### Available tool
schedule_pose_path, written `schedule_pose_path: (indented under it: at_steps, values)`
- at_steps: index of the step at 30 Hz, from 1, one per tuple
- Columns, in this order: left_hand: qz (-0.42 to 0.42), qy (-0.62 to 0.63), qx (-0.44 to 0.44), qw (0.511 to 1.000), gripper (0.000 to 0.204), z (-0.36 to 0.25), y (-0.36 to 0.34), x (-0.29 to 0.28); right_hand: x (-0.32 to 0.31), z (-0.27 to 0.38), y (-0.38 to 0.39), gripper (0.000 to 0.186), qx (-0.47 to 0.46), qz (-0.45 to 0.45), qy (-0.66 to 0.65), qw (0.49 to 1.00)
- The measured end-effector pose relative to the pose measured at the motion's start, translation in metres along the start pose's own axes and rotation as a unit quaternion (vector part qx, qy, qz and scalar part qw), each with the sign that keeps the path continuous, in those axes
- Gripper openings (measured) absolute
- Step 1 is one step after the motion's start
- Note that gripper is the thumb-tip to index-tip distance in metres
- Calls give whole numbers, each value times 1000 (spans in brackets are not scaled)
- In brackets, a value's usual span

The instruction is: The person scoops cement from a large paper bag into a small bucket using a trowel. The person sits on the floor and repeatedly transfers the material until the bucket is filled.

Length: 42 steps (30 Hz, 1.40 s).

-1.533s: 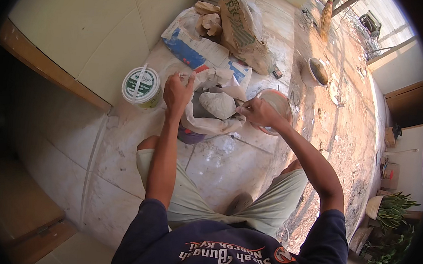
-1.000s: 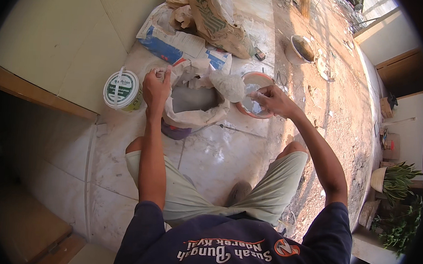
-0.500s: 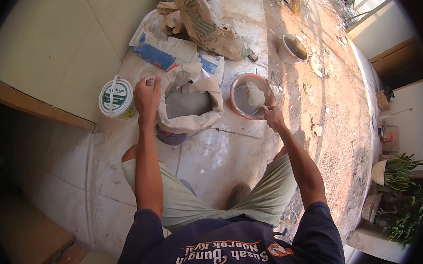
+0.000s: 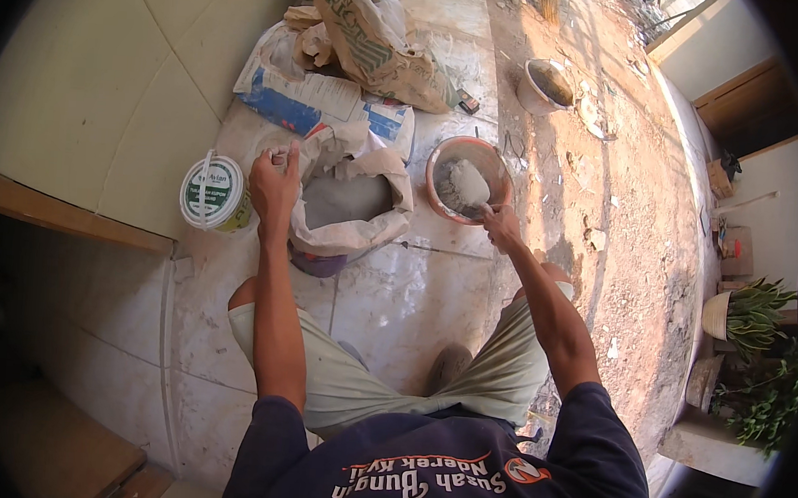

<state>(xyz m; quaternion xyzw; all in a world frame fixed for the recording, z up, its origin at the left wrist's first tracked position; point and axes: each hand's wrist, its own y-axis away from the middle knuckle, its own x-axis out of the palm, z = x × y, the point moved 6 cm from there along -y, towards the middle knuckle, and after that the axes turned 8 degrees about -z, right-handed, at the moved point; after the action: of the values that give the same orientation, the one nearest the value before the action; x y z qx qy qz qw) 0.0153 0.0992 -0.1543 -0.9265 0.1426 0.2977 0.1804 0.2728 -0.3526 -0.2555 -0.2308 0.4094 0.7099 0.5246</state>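
My left hand (image 4: 275, 176) is closed on the rolled rim of an open paper sack (image 4: 384, 209) holding fine grey powder (image 4: 342, 199). My right hand (image 4: 500, 225) grips a trowel, whose blade is mostly hidden under a heap of pale grey powder (image 4: 465, 181) inside an orange-rimmed basin (image 4: 433, 196). The basin stands just right of the sack, with grey material around the heap. Left of my left hand is a lidded white-and-green pail (image 4: 218, 195).
Blue-and-white sacks (image 4: 289, 98) and a brown bag (image 4: 376, 48) lie behind. A white bucket (image 4: 534, 101) stands on the dirt strip (image 4: 623, 228). A wall (image 4: 87, 79) borders the left; potted plants (image 4: 751, 315) line the right.
My right hand has carried the load of powder rightward out of the sack and lowered it into the basin. My left hand stays on the sack. The whole view has shifted slightly.
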Motion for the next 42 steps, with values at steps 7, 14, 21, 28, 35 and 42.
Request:
schedule_pose_path:
  at_steps: [7,14,21,28,35,42]
  values:
    - [-6,-3,9,1000,57,4,3,-1,0,3,-11,49,-48,-27,51,997]
    - [3,-8,5,1000,56,4,2,-1,3,1,-23,48,-78,-12,106,991]
    - [0,6,3,1000,56,1,2,-3,-2,-9,-41,48,-118,-14,155,981]
    - [-1,-3,4,1000,57,8,2,-2,-3,-4,-28,96,-172,-32,70,982]
    - [21,32,1,999,57,-11,4,15,-33,-44,-63,97,-246,-86,157,953]
    - [14,0,5,1000,58,2,2,1,-12,-13,-47,95,-240,-20,173,955]
